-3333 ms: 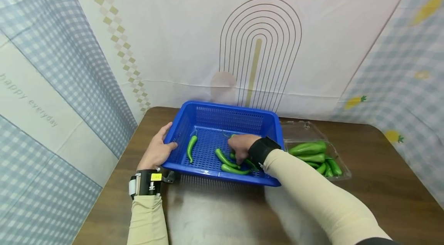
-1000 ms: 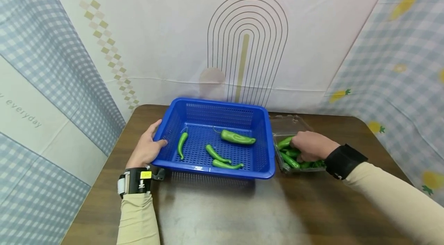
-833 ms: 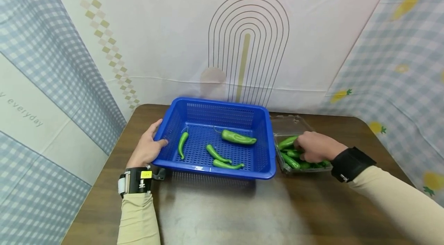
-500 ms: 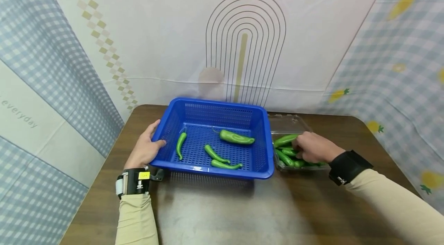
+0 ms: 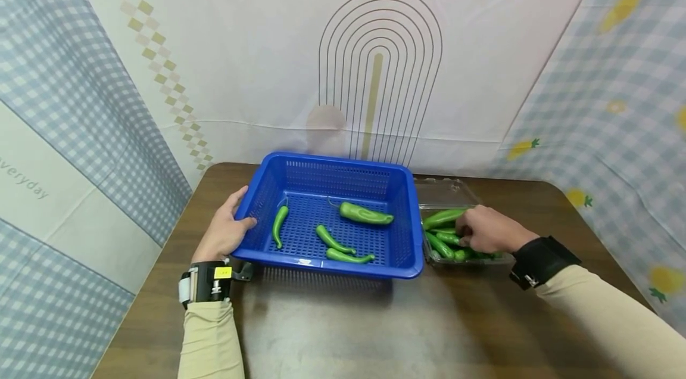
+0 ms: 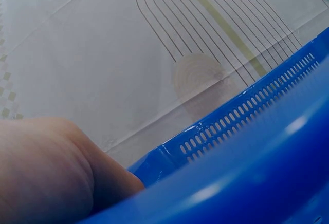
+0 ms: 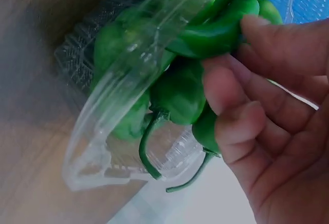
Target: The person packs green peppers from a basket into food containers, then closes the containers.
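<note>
My left hand [image 5: 222, 233] holds the left wall of a blue plastic basket [image 5: 343, 160], its thumb hooked over the rim. Inside the basket lie several green peppers: a broad one [image 5: 366, 213] toward the back, a thin curved one [image 5: 280, 226] at the left and two more near the front. To the right, my right hand [image 5: 490, 230] reaches into a clear plastic clamshell box [image 5: 445, 192] filled with green peppers. In the right wrist view, its thumb and fingertips pinch a shiny green pepper [image 7: 216, 40] on top of the pile.
The brown wooden table [image 5: 536, 212] bears both containers, with a pale shiny area [image 5: 343, 325] in front of the basket. A white printed cloth [image 5: 257, 57] hangs close behind, and checked cloths border both sides.
My right hand has gone from inside the basket to the clear box on the right, leaving the broad pepper in the basket. My left hand has kept its hold.
</note>
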Demonstrator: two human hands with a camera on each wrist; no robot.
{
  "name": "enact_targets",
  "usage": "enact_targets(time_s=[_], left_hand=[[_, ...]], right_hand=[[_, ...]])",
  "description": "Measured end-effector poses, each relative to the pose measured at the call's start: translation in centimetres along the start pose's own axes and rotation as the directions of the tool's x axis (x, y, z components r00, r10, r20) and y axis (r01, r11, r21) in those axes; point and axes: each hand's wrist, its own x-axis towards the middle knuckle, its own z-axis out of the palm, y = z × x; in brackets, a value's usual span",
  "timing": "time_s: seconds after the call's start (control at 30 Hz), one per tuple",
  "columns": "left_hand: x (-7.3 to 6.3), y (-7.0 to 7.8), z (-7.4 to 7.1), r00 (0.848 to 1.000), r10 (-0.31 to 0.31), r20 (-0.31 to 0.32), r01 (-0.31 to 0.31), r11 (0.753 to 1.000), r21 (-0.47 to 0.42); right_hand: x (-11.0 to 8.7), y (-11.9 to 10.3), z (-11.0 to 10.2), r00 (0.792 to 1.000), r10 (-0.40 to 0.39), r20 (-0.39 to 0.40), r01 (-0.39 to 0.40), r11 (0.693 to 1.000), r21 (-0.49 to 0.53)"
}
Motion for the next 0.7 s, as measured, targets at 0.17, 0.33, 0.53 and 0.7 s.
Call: enact_targets(time_s=[0.17,0.33,0.53,0.7], left_hand=[[0.0,-0.1,0.0,1.0,0.016,-0.009,-0.016,1.0,0.007],[0.0,0.0,0.0,1.0,0.01,-0.003,-0.01,1.0,0.004],[-0.1,0.1,-0.1,1.0,-0.004,0.007,0.004,1.0,0.004],[-0.1,0.1,0.0,1.0,-0.007,0.004,0.007,1.0,0.004]], right_hand=[[0.0,0.2,-0.4,1.0,-0.013,0.017,0.011,0.997,0.074],[0.2,0.3,-0.2,0.999,-0.022,0.035,0.017,0.993,0.118],[-0.1,0.6,0.7,0.999,-0.042,0.005,0.042,0.992,0.117],[-0.1,0.4,-0.1,0.999,-0.033,0.033,0.029,0.993,0.115]])
